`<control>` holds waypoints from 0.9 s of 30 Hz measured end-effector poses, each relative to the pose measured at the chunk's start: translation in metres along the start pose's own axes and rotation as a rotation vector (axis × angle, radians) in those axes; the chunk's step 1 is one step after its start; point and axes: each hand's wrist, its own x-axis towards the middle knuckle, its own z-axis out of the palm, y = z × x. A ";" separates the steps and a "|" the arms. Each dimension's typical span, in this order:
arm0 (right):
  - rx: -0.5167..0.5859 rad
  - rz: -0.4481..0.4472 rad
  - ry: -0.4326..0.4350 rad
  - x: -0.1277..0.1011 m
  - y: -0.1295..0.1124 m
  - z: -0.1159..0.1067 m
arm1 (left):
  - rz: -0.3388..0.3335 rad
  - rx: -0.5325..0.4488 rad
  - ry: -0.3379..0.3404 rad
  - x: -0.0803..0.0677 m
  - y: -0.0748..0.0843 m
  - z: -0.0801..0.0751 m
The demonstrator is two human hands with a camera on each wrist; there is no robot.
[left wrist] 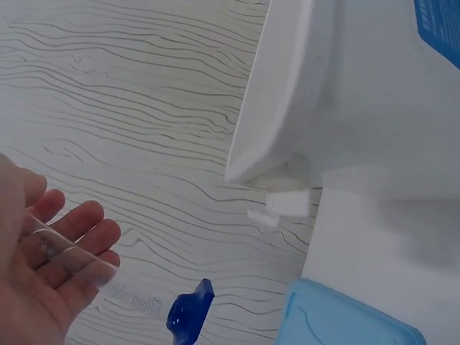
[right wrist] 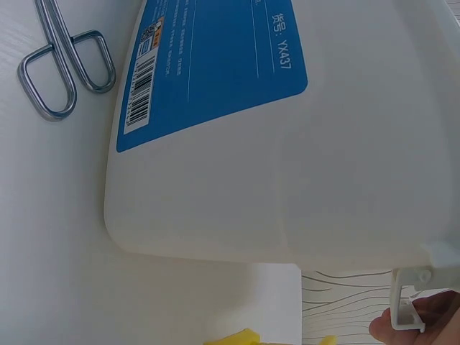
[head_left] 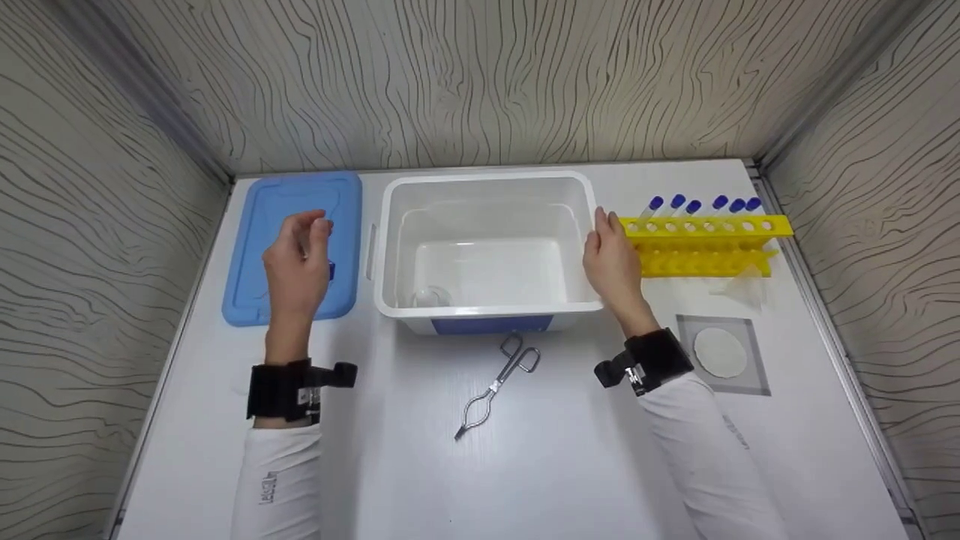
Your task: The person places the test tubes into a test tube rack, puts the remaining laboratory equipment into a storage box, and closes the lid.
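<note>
My left hand [head_left: 296,262], over the blue lid, holds a clear graduated cylinder [left wrist: 133,295] with curled fingers. Its blue base [left wrist: 190,313] points away from the palm in the left wrist view, and the fingers cover part of the tube. My right hand [head_left: 613,266] touches the right side of a white storage box [head_left: 487,309], fingers fairly straight along the rim. The right wrist view has a fingertip [right wrist: 381,328] beside the box's white latch [right wrist: 406,309]; most of that hand is hidden. Inside the open box, a small clear round object [head_left: 431,296] lies at the front left.
Metal crucible tongs [head_left: 495,386] lie in front of the box. The blue lid [head_left: 244,270] is at left. On the right stand a yellow test tube rack [head_left: 705,259] with several blue-capped tubes, a clear funnel [head_left: 746,286] and a grey square with a white disc [head_left: 720,352].
</note>
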 end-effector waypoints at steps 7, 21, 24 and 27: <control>0.002 0.000 0.003 0.000 0.001 0.000 | 0.160 0.041 -0.086 0.018 0.039 0.019; 0.023 0.012 -0.010 0.000 -0.001 0.004 | 0.326 0.231 -0.527 0.039 0.091 0.077; 0.005 0.000 -0.005 0.000 -0.002 0.005 | 0.315 0.303 -0.635 0.041 0.089 0.085; -0.016 -0.013 0.004 0.000 -0.003 0.005 | 0.282 0.357 -0.728 0.042 0.083 0.092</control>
